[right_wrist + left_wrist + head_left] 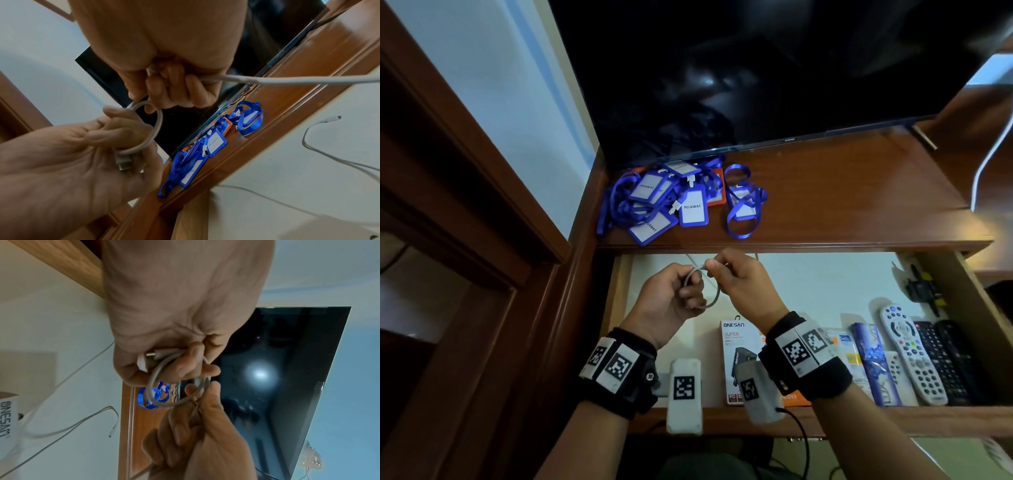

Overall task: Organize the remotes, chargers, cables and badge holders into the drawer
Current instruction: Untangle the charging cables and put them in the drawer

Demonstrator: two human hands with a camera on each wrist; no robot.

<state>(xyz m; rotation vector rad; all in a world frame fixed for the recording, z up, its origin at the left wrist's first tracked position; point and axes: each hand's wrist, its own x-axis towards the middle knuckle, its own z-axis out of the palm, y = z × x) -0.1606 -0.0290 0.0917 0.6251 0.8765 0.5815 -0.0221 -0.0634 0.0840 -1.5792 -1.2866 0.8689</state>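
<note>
Pale blue wall (pixel 493 102) behind and to the left, lit softly from the right. Dark brown wooden door frame (pixel 458 144) slanting down the left side. Reddish-brown wooden cabinet top (pixel 842 192), glossy, with a moulded front edge. Large black television screen (pixel 774 68) standing on that top, switched off, reflecting a bright spot of light. White strip of cord or trim (pixel 989 161) hanging at the far right. Dim, cool light overall.

Blue lanyards and blue-framed white badge holders (pixel 654 202), one orange, on a reddish-brown desk (pixel 842 192); a pale grey cable (pixel 714 294); white and black remotes (pixel 928 359) in the white-lined drawer (pixel 825 281).
</note>
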